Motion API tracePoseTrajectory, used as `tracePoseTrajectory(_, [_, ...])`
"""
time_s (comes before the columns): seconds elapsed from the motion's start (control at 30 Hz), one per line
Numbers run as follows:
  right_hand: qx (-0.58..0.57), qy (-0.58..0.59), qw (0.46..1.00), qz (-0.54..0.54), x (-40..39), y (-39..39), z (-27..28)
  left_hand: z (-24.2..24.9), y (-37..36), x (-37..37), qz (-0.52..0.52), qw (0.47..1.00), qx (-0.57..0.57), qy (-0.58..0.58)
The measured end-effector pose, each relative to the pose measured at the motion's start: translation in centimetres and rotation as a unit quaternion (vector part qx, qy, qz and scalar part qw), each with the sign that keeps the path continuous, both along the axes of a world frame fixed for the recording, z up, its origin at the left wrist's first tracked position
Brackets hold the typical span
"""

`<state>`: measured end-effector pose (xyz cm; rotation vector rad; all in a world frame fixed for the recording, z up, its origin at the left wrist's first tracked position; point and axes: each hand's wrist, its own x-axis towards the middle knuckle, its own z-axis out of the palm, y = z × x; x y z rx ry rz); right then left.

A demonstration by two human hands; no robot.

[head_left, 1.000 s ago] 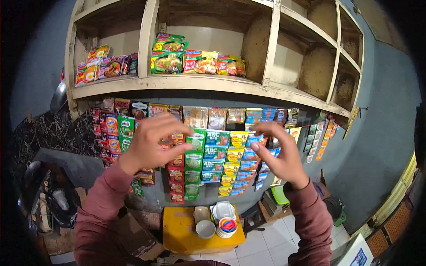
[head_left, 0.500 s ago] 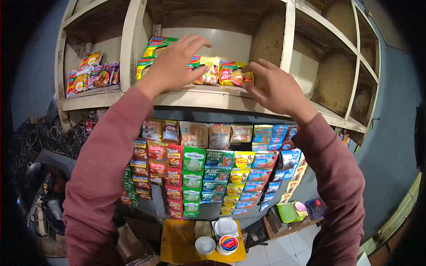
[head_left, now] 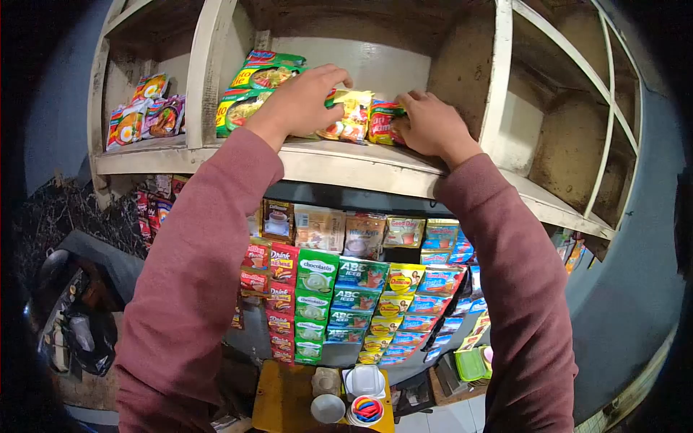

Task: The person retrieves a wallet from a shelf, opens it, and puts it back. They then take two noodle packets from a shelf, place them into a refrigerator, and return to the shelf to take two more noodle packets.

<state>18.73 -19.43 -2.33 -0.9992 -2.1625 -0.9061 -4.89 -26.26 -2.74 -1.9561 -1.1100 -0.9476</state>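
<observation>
My left hand (head_left: 310,101) is in the middle shelf compartment, fingers bent forward and thumb apart. It partly covers green instant noodle packets (head_left: 242,112) stacked at the left. Just past its thumb stands a yellow noodle packet (head_left: 354,115); I see no firm hold on it. My right hand (head_left: 439,130) is at the right edge of a red and green noodle packet (head_left: 380,123), with the thumb in front and fingers over its upper side. The hand hides that packet's right part. Both packets stand side by side on the wooden shelf (head_left: 346,164).
More noodle packets (head_left: 148,115) lie in the left compartment. Below the shelf hang strips of drink sachets (head_left: 354,274). Lower down, a yellow stool (head_left: 278,397) bears a bowl (head_left: 328,409) and containers. An upright divider (head_left: 498,72) stands right of my right hand.
My right hand has moved in against the red and green packet and its fingers have closed at the edge. My left hand stays near the packets. The camera view has shifted slightly.
</observation>
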Motion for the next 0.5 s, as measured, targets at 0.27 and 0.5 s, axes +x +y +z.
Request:
tracePoseTrajectory(0.27, [-0.055, -0.014, 0.998, 0.001, 0.2, -0.6, -0.3, -0.1, 0.4, -0.5, 0.041, 0.998, -0.05, 0.026])
tracePoseTrajectory(0.5, [0.046, 0.033, 0.998, 0.036, 0.1, 0.6, -0.2, -0.7, 0.2, -0.4, 0.032, 0.997, 0.026, 0.063])
